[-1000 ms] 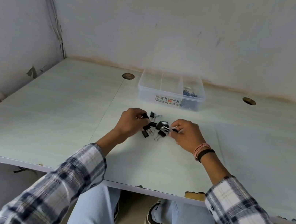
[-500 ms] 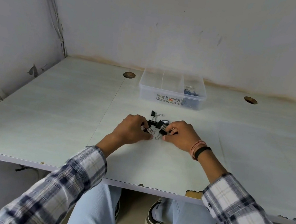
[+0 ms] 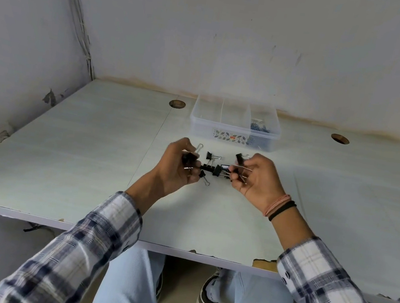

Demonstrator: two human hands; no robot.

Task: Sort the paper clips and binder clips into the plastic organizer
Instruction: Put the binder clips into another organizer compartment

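both hands work the little heap of black binder clips (image 3: 213, 170) on the table (image 3: 68, 157), likely gathering several per trip. left hand (image 3: 178, 166) is curled shut around clips, a wire loop poking out above; right hand (image 3: 254, 177) pinches clips too. behind them, well apart, the clear plastic organizer (image 3: 232, 135) holds blue paper clips (image 3: 259, 128) in its right compartment; its other compartments look empty.
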